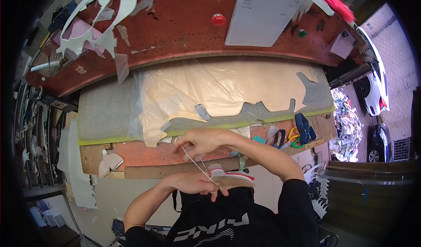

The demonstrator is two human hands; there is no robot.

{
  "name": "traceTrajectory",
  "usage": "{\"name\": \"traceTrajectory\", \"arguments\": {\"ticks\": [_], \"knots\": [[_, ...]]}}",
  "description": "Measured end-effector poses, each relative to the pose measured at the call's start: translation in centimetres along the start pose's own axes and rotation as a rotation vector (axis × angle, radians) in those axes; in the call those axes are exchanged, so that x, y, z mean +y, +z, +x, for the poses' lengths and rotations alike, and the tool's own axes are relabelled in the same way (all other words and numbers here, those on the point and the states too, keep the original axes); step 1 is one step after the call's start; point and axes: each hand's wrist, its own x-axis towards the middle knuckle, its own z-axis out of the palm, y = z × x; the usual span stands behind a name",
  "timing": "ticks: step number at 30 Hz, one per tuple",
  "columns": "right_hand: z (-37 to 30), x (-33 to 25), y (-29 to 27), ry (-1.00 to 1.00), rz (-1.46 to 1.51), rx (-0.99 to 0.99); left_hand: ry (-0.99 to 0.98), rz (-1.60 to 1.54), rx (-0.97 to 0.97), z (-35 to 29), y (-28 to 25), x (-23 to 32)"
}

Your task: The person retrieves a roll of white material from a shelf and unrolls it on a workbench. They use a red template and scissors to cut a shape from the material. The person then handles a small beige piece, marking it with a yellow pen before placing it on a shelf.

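Observation:
Close to my body, my left hand grips a small stack of cut sheet pieces, layered tan, white and red like leather or lining. My right hand is up and a little farther off, over the table's near edge, with fingers pinched on a thin pale band. The band looks like a rubber band or string and stretches in two strands down to the stack. Its lower end is partly hidden by my left fingers.
A tan hide-like sheet with cut-out edges lies on a grey padded board. Scissors and a blue strap or tape piece lie at the right. A red shelf behind bears a paper sheet and scraps.

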Motion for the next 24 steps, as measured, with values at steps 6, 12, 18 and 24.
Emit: {"name": "traceTrajectory", "arguments": {"ticks": [6,12,18,24], "knots": [[-5.3,6.3,5.2,0.057,0.583,0.361,0.482,-0.903,0.766,-4.8,-0.6,-1.1],[-11.5,1.6,5.3,-1.141,1.062,0.768,0.803,-1.223,0.835,-2.2,-0.8,-4.7],[-5.7,4.1,6.8,-0.578,1.510,1.310,0.746,-1.003,0.980,1.6,-0.4,-0.8],[-5.4,4.6,7.6,-0.458,1.369,0.950,0.462,-0.610,0.648,-1.1,-0.9,-4.1]]}}
